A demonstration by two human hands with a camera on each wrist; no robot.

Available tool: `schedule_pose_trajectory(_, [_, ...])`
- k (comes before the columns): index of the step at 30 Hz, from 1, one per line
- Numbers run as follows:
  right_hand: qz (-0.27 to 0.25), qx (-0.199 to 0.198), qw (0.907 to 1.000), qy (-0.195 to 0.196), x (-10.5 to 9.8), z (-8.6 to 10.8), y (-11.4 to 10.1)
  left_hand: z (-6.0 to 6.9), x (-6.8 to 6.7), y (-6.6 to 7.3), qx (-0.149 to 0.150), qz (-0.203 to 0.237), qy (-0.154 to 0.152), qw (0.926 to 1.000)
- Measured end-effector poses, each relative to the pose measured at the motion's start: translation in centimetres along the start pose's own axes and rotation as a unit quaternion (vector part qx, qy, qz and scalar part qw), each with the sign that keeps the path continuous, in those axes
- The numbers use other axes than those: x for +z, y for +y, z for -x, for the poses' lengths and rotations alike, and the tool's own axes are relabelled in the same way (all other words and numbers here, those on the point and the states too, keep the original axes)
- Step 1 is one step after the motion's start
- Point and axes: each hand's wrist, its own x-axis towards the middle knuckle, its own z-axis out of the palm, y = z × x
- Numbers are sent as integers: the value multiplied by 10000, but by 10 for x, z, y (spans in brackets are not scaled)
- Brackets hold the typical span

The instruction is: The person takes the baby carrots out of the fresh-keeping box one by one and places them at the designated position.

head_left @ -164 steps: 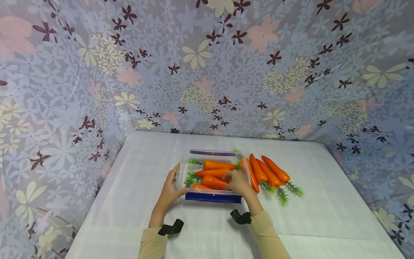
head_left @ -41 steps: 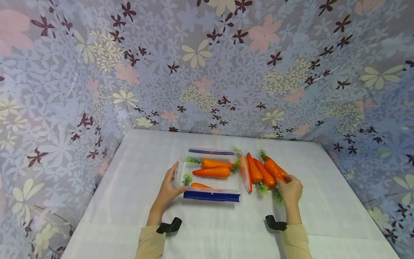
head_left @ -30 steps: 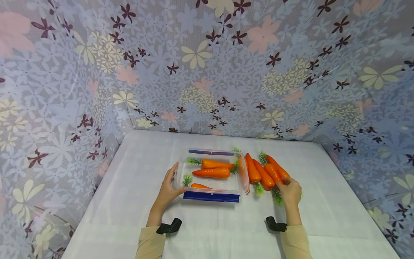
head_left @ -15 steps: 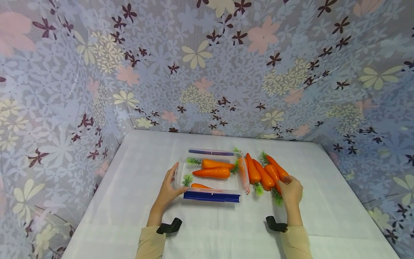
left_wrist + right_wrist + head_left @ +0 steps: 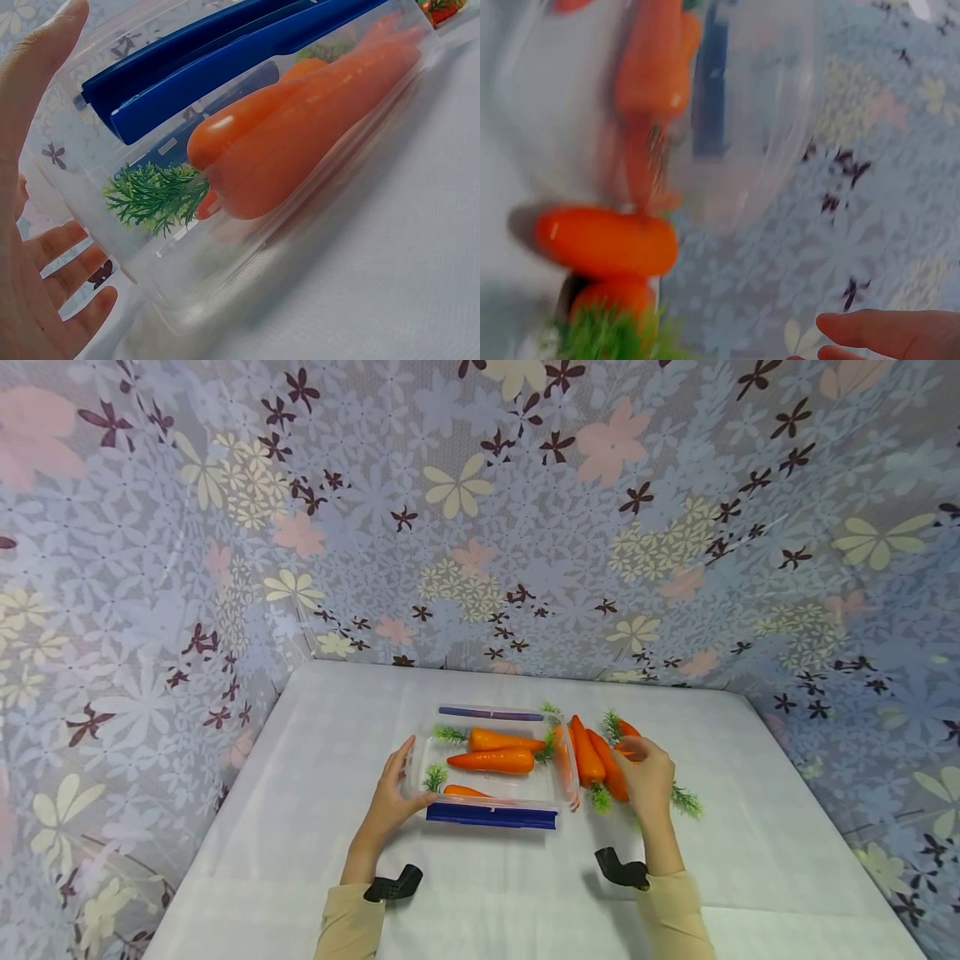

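My left hand (image 5: 387,797) holds the left end of a clear plastic container (image 5: 540,787) with blue latch flaps, thumb at the front corner and fingers along the end wall. Inside lie a carrot (image 5: 501,742) at the back, another carrot (image 5: 491,761) in front of it, and one partly hidden carrot (image 5: 463,791) by the front wall; green tops show. My right hand (image 5: 649,781) is over the carrots outside, covering much of one carrot (image 5: 628,750) with its green top at the back. In the right wrist view, the fingers (image 5: 889,330) hold nothing visible.
Several carrots (image 5: 587,756) lie side by side to the right of the container on the white-covered table (image 5: 495,893). The rightmost carrot's leaves (image 5: 686,802) show beyond the right hand. A floral cloth wall (image 5: 465,568) encloses the back and sides.
The right hand gripped a carrot inside the container earlier, then set it among the outside carrots with leaves at the back. It has now moved up and slightly left. The left hand stays.
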Motion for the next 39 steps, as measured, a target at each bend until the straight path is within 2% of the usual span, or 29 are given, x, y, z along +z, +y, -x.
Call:
schedule_pose_trajectory(6, [-118, -318, 9991, -259, 17, 3, -22, 0, -1, 7, -16, 115, -64, 9999])
schedule_pose_trajectory(14, [-477, -829, 9920, -818, 45, 6, -43, 0, 1, -6, 109, 21, -2, 9999])
schedule_pose_trajectory(24, [-783, -862, 9824, -1461, 68, 6, -51, -1, 0, -7, 194, 35, 14, 9998])
schedule_pose_trajectory(29, [-827, -1016, 9754, -1773, 78, 0, -53, -1, -1, -8, 264, 35, -20, 9996])
schedule_pose_trajectory(37, [-780, -1314, 9636, -2194, 94, -8, -43, 0, 0, -8, 178, 86, -32, 9998])
schedule_pose_trajectory(39, [-714, -1326, 9618, -2287, 96, -8, -41, 1, -2, 1, 178, 90, -77, 9998])
